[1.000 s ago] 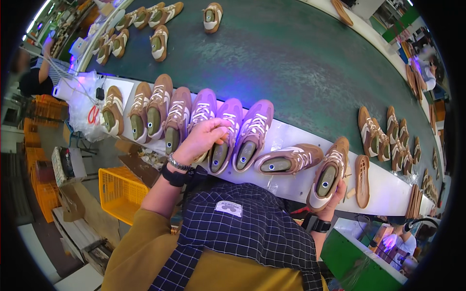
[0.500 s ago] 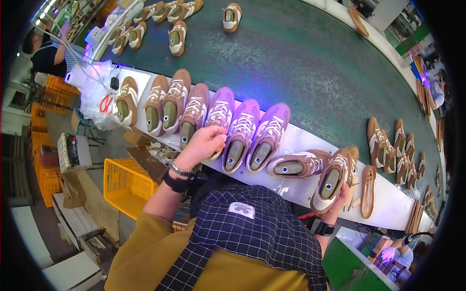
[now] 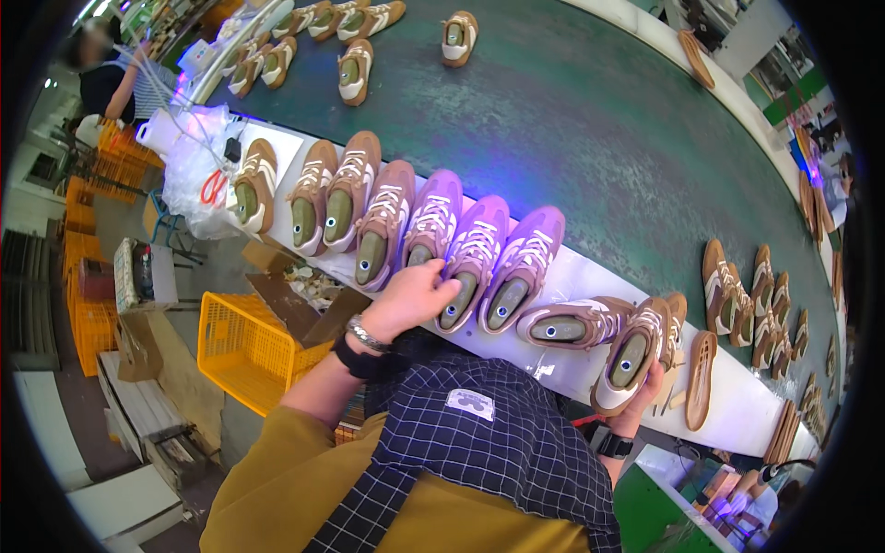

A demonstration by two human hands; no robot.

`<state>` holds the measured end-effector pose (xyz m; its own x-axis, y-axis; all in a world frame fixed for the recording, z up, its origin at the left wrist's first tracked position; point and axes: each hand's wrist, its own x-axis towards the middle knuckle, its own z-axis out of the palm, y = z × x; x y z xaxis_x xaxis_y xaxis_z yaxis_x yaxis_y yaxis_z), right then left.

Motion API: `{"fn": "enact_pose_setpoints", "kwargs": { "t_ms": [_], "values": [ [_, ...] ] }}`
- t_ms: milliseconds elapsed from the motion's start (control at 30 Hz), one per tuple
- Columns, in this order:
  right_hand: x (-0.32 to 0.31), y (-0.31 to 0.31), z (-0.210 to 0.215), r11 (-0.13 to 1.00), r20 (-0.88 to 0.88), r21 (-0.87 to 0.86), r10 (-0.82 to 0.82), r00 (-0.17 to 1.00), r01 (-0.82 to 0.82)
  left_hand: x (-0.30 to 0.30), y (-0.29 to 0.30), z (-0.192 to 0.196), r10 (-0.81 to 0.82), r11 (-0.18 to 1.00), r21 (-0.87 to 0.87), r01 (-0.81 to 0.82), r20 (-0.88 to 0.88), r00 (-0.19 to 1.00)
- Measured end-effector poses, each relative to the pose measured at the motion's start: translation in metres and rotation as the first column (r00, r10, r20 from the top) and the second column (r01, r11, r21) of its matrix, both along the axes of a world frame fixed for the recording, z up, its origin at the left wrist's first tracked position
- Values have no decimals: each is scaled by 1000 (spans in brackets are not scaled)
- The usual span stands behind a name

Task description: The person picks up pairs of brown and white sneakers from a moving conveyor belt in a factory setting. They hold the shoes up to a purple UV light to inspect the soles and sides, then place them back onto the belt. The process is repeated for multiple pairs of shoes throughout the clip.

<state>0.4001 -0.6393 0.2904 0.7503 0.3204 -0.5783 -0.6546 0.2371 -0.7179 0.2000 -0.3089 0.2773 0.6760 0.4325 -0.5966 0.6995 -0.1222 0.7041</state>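
A row of brown sneakers with white laces and green insoles lies along the white ledge in front of me. My left hand (image 3: 415,302) is closed at the heel of a sneaker (image 3: 433,210) tinted purple by the light; the hand hides that heel. Just to its right are two more purple-lit sneakers, one upright sneaker (image 3: 478,240) and another sneaker (image 3: 532,244) beside it. On the right, my right hand (image 3: 643,394) grips a brown sneaker (image 3: 632,355) by its heel and side, tilted up toward me. A sneaker lying on its side (image 3: 567,324) sits between the hands.
Beyond the ledge runs a green conveyor belt (image 3: 562,120) carrying more sneakers. A loose tan sole (image 3: 701,380) lies right of my right hand. A yellow crate (image 3: 249,355) stands below at left, near a plastic bag (image 3: 198,170). Another person works at far left.
The whole view has shifted slightly, so things sit a little farther right. My left hand has drawn slightly toward me at the same sneaker's heel. My right hand still holds its sneaker.
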Motion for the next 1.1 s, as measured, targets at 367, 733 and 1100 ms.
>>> {"fn": "enact_pose_setpoints", "kwargs": {
  "t_ms": [367,733,1100],
  "values": [
    [-4,1,-2,998,-12,-39,49,999,-49,11,-45,-14,-87,904,421,71,19,996],
    [-2,6,-2,998,-24,-32,48,999,-49,18,-53,-23,-60,879,472,65,-26,998],
    [-8,7,-2,1000,-43,-3,21,999,-21,23,-34,-18,-108,938,321,131,-88,990]
  ]
}}
